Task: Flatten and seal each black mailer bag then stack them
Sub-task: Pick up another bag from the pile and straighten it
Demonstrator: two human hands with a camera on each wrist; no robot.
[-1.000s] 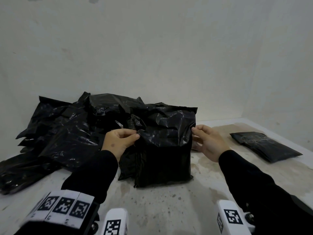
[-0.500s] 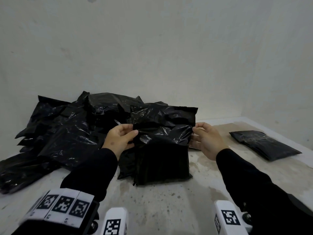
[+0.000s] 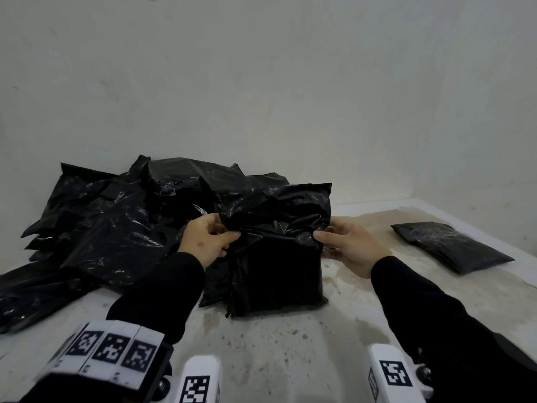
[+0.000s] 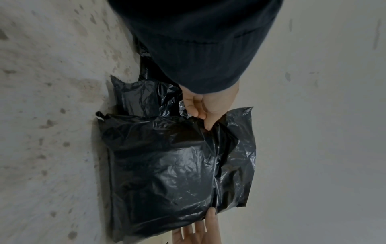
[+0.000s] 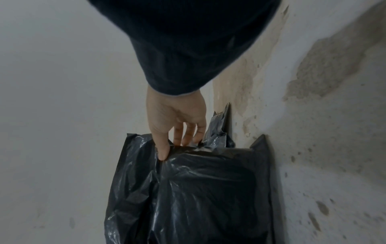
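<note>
A pale, stained concrete tabletop runs back to a bare off-white wall, and on it I have a filled, crinkled black plastic mailer bag standing on its bottom edge, directly ahead of me. My left hand pinches the bag's left edge at the fold line, thumb in front and fingers curled behind; my right hand pinches the right edge at the same height. The loose flap rises above both grips, so the fold line runs left to right between my hands, each about equally near. I judge the next move folds that flap forward and down over the front. A heap of unsealed glossy black bags lies behind left; one flattened black mailer lies well apart on the right.
</note>
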